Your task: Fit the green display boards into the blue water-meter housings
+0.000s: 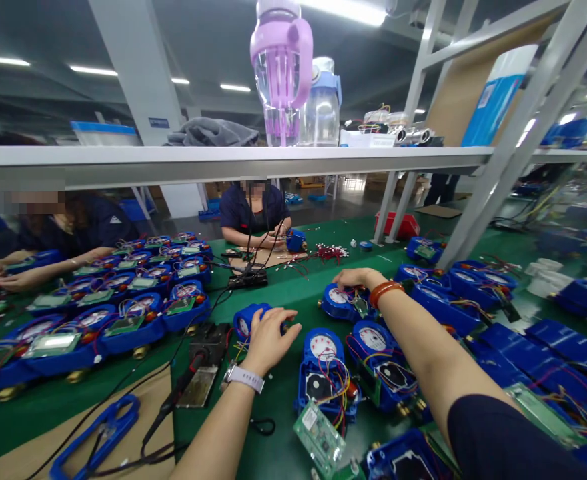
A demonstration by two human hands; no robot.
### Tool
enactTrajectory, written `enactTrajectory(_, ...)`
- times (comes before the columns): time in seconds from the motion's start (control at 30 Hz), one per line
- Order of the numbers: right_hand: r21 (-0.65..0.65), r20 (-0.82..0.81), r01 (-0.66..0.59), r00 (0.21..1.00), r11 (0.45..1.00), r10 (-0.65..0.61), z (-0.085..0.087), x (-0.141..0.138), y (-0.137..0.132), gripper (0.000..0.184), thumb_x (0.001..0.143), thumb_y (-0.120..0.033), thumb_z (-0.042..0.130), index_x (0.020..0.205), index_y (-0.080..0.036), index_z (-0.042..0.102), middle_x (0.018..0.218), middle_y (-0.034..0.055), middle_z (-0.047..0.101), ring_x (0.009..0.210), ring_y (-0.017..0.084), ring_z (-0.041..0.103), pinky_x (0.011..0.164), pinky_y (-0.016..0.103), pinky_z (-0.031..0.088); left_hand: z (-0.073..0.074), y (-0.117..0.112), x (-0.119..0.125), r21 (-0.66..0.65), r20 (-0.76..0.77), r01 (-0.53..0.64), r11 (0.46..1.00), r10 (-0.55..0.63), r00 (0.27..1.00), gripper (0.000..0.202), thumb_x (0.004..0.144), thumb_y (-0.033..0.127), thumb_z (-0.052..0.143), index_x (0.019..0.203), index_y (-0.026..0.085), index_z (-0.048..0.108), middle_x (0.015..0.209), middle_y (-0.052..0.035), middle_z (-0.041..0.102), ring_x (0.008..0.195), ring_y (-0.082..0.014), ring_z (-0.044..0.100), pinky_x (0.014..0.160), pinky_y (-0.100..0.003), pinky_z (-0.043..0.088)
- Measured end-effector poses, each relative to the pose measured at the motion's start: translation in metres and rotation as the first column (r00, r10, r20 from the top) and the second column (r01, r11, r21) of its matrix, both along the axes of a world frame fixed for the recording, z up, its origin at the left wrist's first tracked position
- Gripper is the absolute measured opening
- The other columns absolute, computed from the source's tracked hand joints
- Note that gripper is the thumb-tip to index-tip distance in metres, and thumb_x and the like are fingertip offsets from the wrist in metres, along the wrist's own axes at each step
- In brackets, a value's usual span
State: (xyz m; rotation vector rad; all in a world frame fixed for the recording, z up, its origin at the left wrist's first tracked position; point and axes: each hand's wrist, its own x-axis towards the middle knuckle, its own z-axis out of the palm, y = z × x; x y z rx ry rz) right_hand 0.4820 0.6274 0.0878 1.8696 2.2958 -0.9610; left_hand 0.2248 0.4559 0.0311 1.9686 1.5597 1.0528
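My left hand [271,335] is open, fingers spread, above and beside a small blue water meter [244,323] that it partly hides. My right hand [357,279] reaches farther out, its fingers curled down onto the rim of another blue water meter [337,308] with a white dial and loose wires. Nearer to me lie two opened meters, one with a white dial [324,345] and bare wires, the other [373,338] at its right. A green circuit board [319,437] hangs out by wires in front of them.
Rows of blue meters [138,310] with boards fill the left side; more [463,293] stand at right. A soldering iron [183,390] and its cable lie near a blue frame [98,433] on cardboard. A shelf [213,157] spans overhead. Two co-workers sit opposite, handling meters.
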Motion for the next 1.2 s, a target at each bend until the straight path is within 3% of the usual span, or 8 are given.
enactTrajectory(0.1,-0.138,0.060,-0.063,0.996,0.988,0.072,-0.002,-0.010,-0.002,0.024,0.091,-0.034,0.059,0.107,-0.015,0.062,0.111,0.0055,0.063,0.094,0.020,0.062,0.080,0.037,0.054,0.001,-0.005,-0.002,0.031,0.152,-0.112,0.993,0.106,0.983,0.027,0.085,0.032,0.055,0.110,0.026,0.062,0.122,-0.0038,0.064,0.130,-0.0235,0.044,0.115,-0.045,0.023)
enactTrajectory(0.23,-0.212,0.092,-0.101,0.988,0.972,0.123,-0.008,-0.022,-0.013,0.024,0.090,-0.033,0.060,0.105,-0.014,0.063,0.109,0.0050,0.063,0.093,0.020,0.062,0.078,0.036,0.054,0.003,-0.030,-0.004,-0.014,0.383,-0.287,0.958,0.270,0.883,0.040,0.093,0.040,0.040,0.129,0.023,0.048,0.139,-0.0067,0.051,0.134,-0.0220,0.041,0.111,-0.038,0.034)
enactTrajectory(0.37,-0.192,0.094,-0.114,0.986,0.975,0.134,-0.009,-0.025,-0.023,0.023,0.090,-0.033,0.060,0.104,-0.015,0.063,0.108,0.0050,0.063,0.092,0.019,0.062,0.079,0.036,0.054,-0.004,-0.064,-0.004,-0.171,0.567,-0.365,0.915,0.395,0.723,0.046,0.094,0.046,0.033,0.136,0.028,0.039,0.144,-0.0022,0.047,0.133,-0.0187,0.044,0.108,-0.032,0.041)
enactTrajectory(0.5,-0.063,0.037,-0.116,0.992,0.991,0.118,0.001,-0.032,-0.033,0.025,0.090,-0.033,0.060,0.106,-0.014,0.062,0.110,0.0060,0.063,0.095,0.020,0.062,0.082,0.039,0.054,-0.023,-0.086,-0.002,-0.386,0.664,-0.375,0.843,0.536,0.522,0.043,0.092,0.040,0.036,0.133,0.028,0.043,0.145,-0.0017,0.047,0.137,-0.0196,0.040,0.109,-0.037,0.041)
enactTrajectory(0.67,0.159,-0.188,-0.186,0.958,0.970,0.215,-0.004,-0.100,-0.065,0.029,0.091,-0.033,0.060,0.115,-0.017,0.059,0.124,0.0085,0.058,0.110,0.022,0.058,0.094,0.045,0.048,-0.047,-0.089,0.006,-0.559,0.710,-0.309,0.769,0.637,0.300,0.046,0.093,0.035,0.035,0.138,0.025,0.038,0.150,-0.0061,0.040,0.139,-0.0183,0.036,0.111,-0.040,0.037)
enactTrajectory(0.87,0.161,-0.312,-0.203,0.918,0.966,0.245,-0.032,-0.184,-0.103,0.027,0.090,-0.034,0.060,0.112,-0.018,0.061,0.121,0.0080,0.060,0.109,0.023,0.058,0.097,0.047,0.046,-0.062,-0.084,0.006,-0.644,0.726,-0.266,0.718,0.682,0.083,0.050,0.095,0.039,0.044,0.140,0.019,0.035,0.147,-0.0130,0.040,0.132,-0.0276,0.042,0.107,-0.054,0.037)
enactTrajectory(1.03,0.012,-0.356,-0.161,0.922,0.987,0.155,-0.033,-0.171,-0.098,0.033,0.090,-0.031,0.061,0.118,-0.016,0.057,0.123,0.0087,0.058,0.107,0.023,0.058,0.091,0.046,0.050,-0.071,-0.083,-0.001,-0.693,0.712,-0.192,0.695,0.701,-0.032,0.047,0.093,0.038,0.051,0.135,0.019,0.043,0.139,-0.0123,0.047,0.123,-0.0274,0.050,0.101,-0.052,0.043)
enactTrajectory(1.2,-0.190,-0.415,-0.149,0.908,0.970,0.058,-0.033,-0.132,-0.104,0.037,0.091,-0.033,0.059,0.124,-0.017,0.053,0.118,0.0084,0.060,0.100,0.021,0.062,0.086,0.043,0.053,-0.067,-0.088,0.000,-0.610,0.786,-0.182,0.771,0.618,-0.017,0.055,0.092,0.034,0.052,0.142,0.020,0.032,0.139,-0.0130,0.047,0.124,-0.0266,0.050,0.102,-0.051,0.042)
